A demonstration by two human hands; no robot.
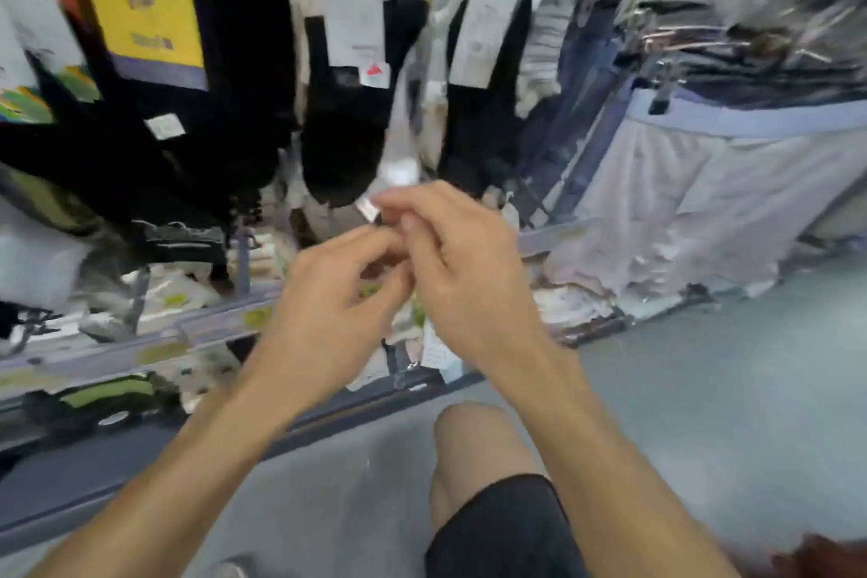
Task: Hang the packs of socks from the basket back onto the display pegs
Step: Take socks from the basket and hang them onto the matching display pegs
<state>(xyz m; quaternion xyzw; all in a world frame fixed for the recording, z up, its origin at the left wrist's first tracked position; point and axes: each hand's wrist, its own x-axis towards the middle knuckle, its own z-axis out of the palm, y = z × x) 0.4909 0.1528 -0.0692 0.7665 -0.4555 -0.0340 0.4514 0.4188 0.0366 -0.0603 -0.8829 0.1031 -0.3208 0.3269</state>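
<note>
pinched at its top by curled fingers (413, 202) of left hand (328, 296) and right hand (474, 277), just below the hanging black socks (342, 131): sock pack (369, 207). keep it level, line up with a peg, slide on squarely.

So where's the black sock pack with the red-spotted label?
Head view: the black sock pack hangs centre, above the left hand and right hand, right of the yellow card.
</note>
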